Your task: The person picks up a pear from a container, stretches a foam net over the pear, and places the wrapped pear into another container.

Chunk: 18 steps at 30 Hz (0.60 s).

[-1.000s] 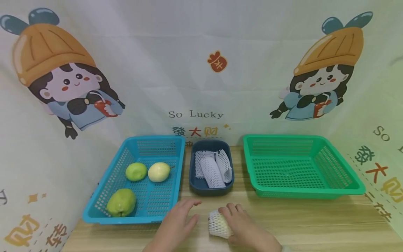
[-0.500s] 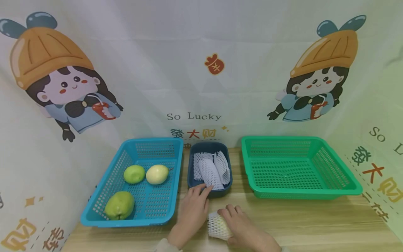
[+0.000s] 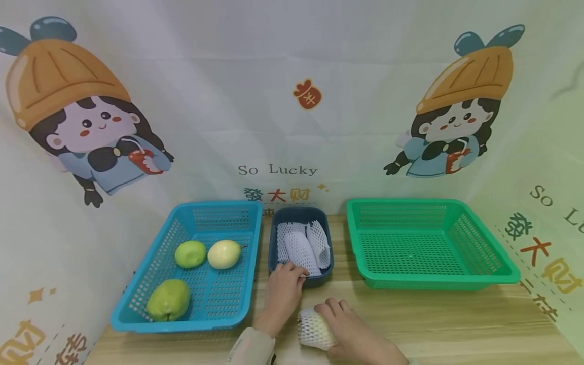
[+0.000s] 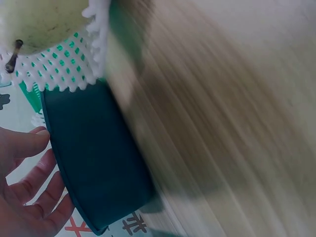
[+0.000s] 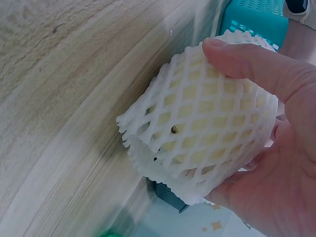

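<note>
Right hand (image 3: 349,327): clamped round the wrapped fruit, thumb on one side and fingers on the other
Wrapped fruit (image 3: 315,329): pale yellow, low over the near part of the bench (image 3: 433,324), in front of the navy box (image 3: 317,282)
White net (image 5: 197,148): around the wrapped fruit, one ragged end reaching past it; the fruit's dark stem (image 4: 14,57) shows at that end
Left hand (image 3: 284,288): at the near left corner of the navy box, fingertips over its rim; whether they pinch anything, I cannot tell
Hands: apart from each other, the left farther forward
Loose nets (image 3: 301,251): white, lying inside the navy box, the middle one's near end by the left hand's fingertips
Blue basket (image 3: 182,326): left of the navy box, holding a large green fruit (image 3: 169,300) near the front, with a small green fruit (image 3: 190,254) and a pale yellow fruit (image 3: 224,254) side by side behind it
Green basket (image 3: 438,281): right of the navy box, on the bench
Cloth (image 3: 255,101): pale, behind everything, printed with cartoon figures and "So Lucky"
</note>
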Each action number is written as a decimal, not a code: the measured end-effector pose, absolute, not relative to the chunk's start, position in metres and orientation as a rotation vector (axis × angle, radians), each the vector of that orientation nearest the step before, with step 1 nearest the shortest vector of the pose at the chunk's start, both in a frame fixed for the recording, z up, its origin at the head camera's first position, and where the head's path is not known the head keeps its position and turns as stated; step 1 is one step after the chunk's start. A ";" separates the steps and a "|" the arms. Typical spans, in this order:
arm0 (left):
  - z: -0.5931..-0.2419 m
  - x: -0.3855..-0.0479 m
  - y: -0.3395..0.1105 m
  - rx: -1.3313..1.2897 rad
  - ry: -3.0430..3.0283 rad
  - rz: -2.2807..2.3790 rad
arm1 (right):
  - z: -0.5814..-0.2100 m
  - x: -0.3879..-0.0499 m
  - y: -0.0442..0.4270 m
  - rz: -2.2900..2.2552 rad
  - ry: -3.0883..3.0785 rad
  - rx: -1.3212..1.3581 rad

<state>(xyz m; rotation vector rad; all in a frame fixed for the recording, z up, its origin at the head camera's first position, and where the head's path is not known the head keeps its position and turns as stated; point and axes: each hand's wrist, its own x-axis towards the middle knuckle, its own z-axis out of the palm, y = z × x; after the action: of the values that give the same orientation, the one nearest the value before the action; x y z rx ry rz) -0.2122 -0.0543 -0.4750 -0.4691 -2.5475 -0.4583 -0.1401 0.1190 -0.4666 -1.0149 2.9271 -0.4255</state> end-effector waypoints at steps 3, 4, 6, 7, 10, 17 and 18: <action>-0.476 -0.213 -0.056 -0.467 -2.562 -0.434 | -0.466 -0.141 0.118 -0.420 2.921 -1.011; -0.476 -0.214 -0.056 -0.464 -2.562 -0.426 | -0.466 -0.141 0.118 -0.421 2.920 -1.007; -0.477 -0.215 -0.057 -0.466 -2.557 -0.412 | -0.465 -0.141 0.118 -0.431 2.913 -0.998; -0.477 -0.215 -0.057 -0.468 -2.554 -0.407 | -0.465 -0.141 0.119 -0.438 2.910 -0.991; -0.477 -0.216 -0.057 -0.476 -2.551 -0.396 | -0.466 -0.142 0.121 -0.471 2.910 -0.985; -0.477 -0.218 -0.055 -0.479 -2.578 -0.387 | -0.465 -0.141 0.128 -0.546 2.923 -1.000; -0.477 -0.218 -0.054 -0.483 -2.580 -0.393 | -0.463 -0.141 0.129 -0.554 2.919 -0.992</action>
<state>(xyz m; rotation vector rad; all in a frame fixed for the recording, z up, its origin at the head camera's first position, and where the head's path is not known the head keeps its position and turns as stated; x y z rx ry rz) -0.2177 -0.0544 -0.4768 -0.4826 -2.5804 -0.3930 -0.1405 0.1291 -0.4635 -0.9919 2.9192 -0.5543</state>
